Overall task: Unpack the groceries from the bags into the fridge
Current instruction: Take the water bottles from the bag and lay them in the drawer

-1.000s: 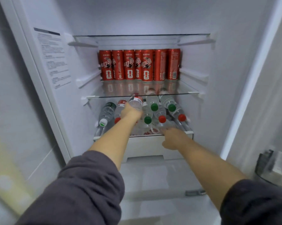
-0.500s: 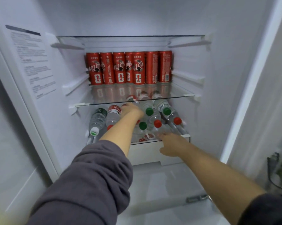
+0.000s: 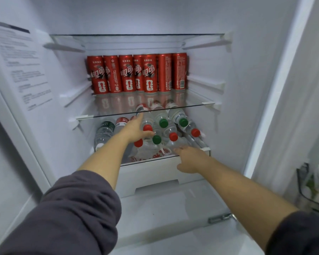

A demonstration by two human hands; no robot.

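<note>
The left hand point(image 3: 136, 130), fingers spread, touches a clear red-capped plastic water bottle point(image 3: 147, 124) atop the pile in the white fridge drawer point(image 3: 155, 173). The right hand point(image 3: 190, 159) rests on its rim at five o'clock, grip unclear. The loosely stacked bottles may roll out.

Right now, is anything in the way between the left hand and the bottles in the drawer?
Nothing visible. The left hand lies under the glass shelf, touching a red-capped bottle atop the pile in the open drawer.
</note>
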